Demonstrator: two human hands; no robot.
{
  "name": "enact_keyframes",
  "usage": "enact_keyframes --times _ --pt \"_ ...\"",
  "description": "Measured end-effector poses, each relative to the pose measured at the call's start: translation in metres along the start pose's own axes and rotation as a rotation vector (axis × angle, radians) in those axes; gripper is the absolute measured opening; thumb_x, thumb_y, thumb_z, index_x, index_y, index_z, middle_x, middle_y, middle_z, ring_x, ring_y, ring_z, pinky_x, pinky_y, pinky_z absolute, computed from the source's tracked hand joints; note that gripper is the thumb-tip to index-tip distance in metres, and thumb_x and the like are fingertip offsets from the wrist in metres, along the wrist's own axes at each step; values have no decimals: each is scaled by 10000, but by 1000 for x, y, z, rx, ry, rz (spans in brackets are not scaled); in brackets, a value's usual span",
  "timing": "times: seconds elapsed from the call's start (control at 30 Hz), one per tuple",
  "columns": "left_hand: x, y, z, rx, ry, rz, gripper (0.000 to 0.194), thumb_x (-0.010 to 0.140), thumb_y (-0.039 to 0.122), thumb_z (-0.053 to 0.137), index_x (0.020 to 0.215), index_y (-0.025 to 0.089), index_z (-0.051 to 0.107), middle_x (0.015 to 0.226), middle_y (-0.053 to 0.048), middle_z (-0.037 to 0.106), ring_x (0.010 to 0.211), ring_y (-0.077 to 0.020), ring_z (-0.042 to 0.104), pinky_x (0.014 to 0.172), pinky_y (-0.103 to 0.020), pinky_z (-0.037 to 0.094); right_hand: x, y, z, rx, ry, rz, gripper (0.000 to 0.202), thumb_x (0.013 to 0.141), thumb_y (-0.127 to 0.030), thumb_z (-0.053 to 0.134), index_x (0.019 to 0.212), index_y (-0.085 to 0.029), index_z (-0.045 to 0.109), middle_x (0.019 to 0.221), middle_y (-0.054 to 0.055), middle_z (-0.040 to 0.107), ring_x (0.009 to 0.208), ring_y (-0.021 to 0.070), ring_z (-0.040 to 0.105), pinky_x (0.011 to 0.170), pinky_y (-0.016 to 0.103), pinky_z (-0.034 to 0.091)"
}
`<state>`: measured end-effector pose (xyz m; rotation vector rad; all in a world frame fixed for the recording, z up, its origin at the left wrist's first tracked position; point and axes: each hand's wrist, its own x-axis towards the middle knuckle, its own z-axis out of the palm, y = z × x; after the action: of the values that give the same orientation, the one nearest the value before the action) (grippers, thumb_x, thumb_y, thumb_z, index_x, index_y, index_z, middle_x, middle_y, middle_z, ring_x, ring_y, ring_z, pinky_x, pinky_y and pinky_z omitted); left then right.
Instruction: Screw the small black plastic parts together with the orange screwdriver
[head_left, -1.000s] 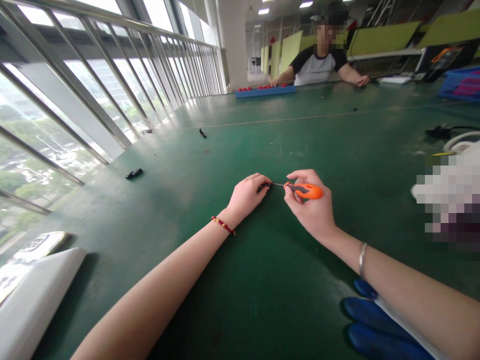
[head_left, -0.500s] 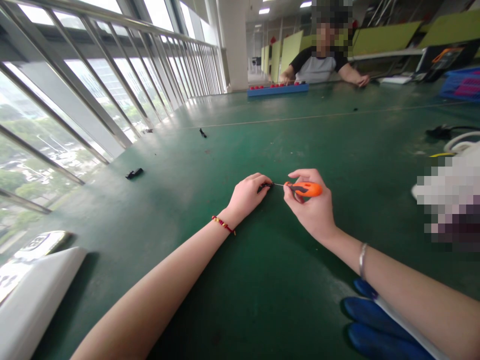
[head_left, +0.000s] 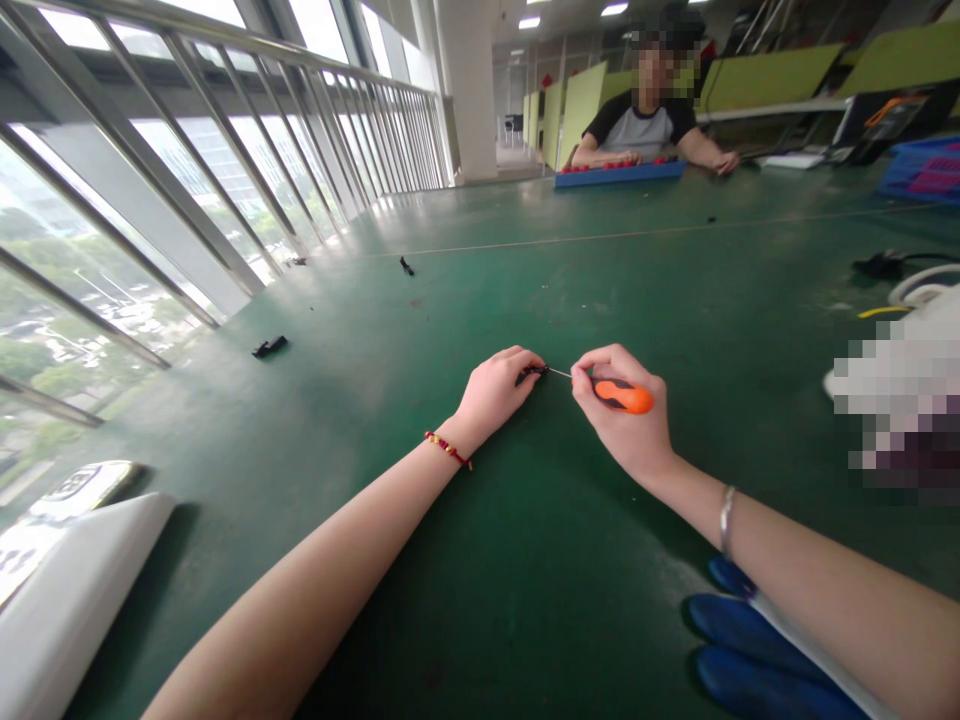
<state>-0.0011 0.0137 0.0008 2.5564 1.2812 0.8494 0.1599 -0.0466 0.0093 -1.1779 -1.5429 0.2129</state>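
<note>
My left hand [head_left: 498, 388] is closed around a small black part [head_left: 532, 372], holding it low over the green table [head_left: 480, 560]. Fingers cover most of that part, so its kind is unclear. In my right hand [head_left: 626, 425] is an orange and black screwdriver [head_left: 626, 396], pinched by thumb and fingers around its handle. Its thin metal shaft points left, and the tip meets the end of the black part.
Small black pieces [head_left: 270, 347] [head_left: 406, 266] lie to the left. A blue glove [head_left: 765, 640] sits under my right forearm. A white box [head_left: 97, 590] stands at lower left, cables [head_left: 889, 265] at right. Opposite, a person [head_left: 645, 130] sits behind a blue tray [head_left: 619, 176] with red pieces.
My right fingers have drawn together, and the screwdriver's handle has tilted down and slightly right. My left hand is unchanged. Across the table, the blue tray has slid right and the person leans lower.
</note>
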Motion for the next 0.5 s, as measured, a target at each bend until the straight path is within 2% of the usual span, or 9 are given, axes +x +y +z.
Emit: enact_keyframes --times 0.17,0.23,0.33,0.5 --pt "0 -2 2 -2 16 10 169 850 167 517 945 204 651 982 -26 681 880 -161 629 773 -268 504 0 4 2 57 40 -22 229 735 -198 607 950 -225 533 688 -35 525 595 142 525 623 294 448" --pt "0 -2 2 -1 16 13 170 846 161 519 943 204 652 983 -26 681 880 -160 630 774 -267 504 1 5 2 84 42 -21 202 729 -183 601 916 -222 537 727 -23 557 626 143 548 634 288 454" --pt "0 -1 1 -3 12 14 171 844 158 520 940 204 654 979 -26 682 878 -159 631 772 -264 504 0 4 1 68 6 -15 59 754 -209 589 792 -220 545 693 -17 590 594 136 537 602 275 431" --pt "0 0 1 1 4 10 167 849 172 515 939 205 652 985 -25 682 879 -160 630 765 -263 500 -1 2 -1 15 3 -26 78 795 -265 578 741 -221 542 570 -38 508 517 121 464 563 263 387"
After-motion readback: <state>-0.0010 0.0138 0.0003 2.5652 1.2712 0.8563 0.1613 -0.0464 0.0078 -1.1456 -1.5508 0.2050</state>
